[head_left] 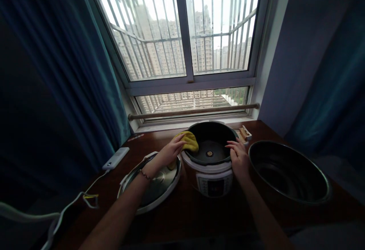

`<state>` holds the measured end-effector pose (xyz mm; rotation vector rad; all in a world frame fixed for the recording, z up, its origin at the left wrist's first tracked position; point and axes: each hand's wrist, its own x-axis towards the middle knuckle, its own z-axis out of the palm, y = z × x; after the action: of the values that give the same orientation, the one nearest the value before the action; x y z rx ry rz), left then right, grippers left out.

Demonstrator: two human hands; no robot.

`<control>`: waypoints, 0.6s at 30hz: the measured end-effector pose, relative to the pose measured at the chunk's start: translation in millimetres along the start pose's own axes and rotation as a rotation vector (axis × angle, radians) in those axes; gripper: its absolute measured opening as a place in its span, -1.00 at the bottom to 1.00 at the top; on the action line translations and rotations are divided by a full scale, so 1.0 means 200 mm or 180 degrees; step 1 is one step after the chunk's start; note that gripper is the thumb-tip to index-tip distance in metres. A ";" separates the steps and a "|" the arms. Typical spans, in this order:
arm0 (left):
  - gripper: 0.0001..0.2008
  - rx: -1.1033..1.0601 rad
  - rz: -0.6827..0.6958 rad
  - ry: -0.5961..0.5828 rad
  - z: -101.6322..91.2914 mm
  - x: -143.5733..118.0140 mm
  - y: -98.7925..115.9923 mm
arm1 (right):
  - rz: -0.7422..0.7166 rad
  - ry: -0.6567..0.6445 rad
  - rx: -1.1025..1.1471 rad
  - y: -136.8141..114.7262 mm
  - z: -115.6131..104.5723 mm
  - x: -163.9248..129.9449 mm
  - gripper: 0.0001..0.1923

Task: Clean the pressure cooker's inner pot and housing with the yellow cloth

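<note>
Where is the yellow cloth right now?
In the head view, the yellow cloth is in the left hand, at the left rim of the cooker, on the side toward the round lid.

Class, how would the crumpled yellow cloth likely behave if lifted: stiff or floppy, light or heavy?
The crumpled yellow cloth would probably be floppy, since it bends over the rim of the round white electric cooker. It is likely light, as it looks like soft fabric under the left hand. It seems unlikely to roll: its shape is irregular.
</note>
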<state>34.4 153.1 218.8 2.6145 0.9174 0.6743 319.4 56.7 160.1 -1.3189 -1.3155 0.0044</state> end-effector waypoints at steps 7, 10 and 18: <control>-0.59 -0.0388 -0.0292 -0.0482 -0.03 0.28 -0.20 | 0.0025 0.0065 0.0038 -0.03 0.00 0.00 -0.72; -0.61 -0.0570 -0.0254 -0.0543 -0.01 0.41 -0.20 | 0.0047 0.0102 0.0040 -0.05 0.00 0.00 -0.72; -0.64 -0.0928 -0.0036 -0.0691 0.08 0.75 -0.16 | 0.0013 0.0131 0.0065 -0.06 0.00 0.01 -0.71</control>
<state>129.9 272.1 242.0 2.3641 0.7100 0.4691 312.6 53.3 169.7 -1.2979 -1.2749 -0.0063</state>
